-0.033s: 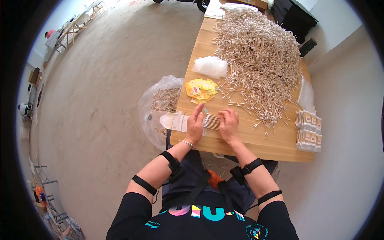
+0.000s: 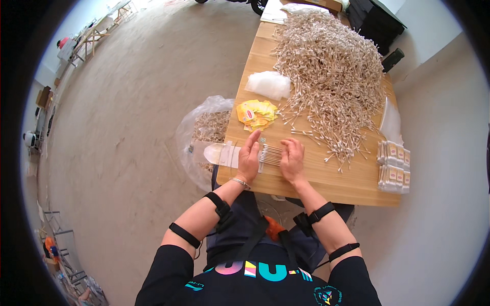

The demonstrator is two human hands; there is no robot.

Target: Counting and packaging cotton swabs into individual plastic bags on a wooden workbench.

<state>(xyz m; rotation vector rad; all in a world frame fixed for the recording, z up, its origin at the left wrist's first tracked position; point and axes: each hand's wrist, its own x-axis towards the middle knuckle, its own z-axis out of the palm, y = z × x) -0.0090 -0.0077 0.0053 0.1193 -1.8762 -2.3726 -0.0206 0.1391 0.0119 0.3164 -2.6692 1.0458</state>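
Note:
A flat row of cotton swabs [image 2: 271,155] lies side by side on the table between my two hands. My left hand [image 2: 248,160] stands at the row's left end, fingers stretched forward, its palm side against the swab tips. At the right end my right hand [image 2: 292,159] has its fingers curled in on the swabs. Under and left of my left hand runs a clear plastic strip [image 2: 220,154] with a white rounded piece, reaching past the table edge. Just beyond lie yellow printed cards [image 2: 256,114] in a loose pile.
A large heap of loose cotton swabs [image 2: 332,66] covers the table's far right part. Stacked clear bags [image 2: 269,85] lie beyond the cards. Filled swab packs [image 2: 394,167] stand at the right edge. A plastic sack of swabs [image 2: 210,127] is left of the table [image 2: 326,186].

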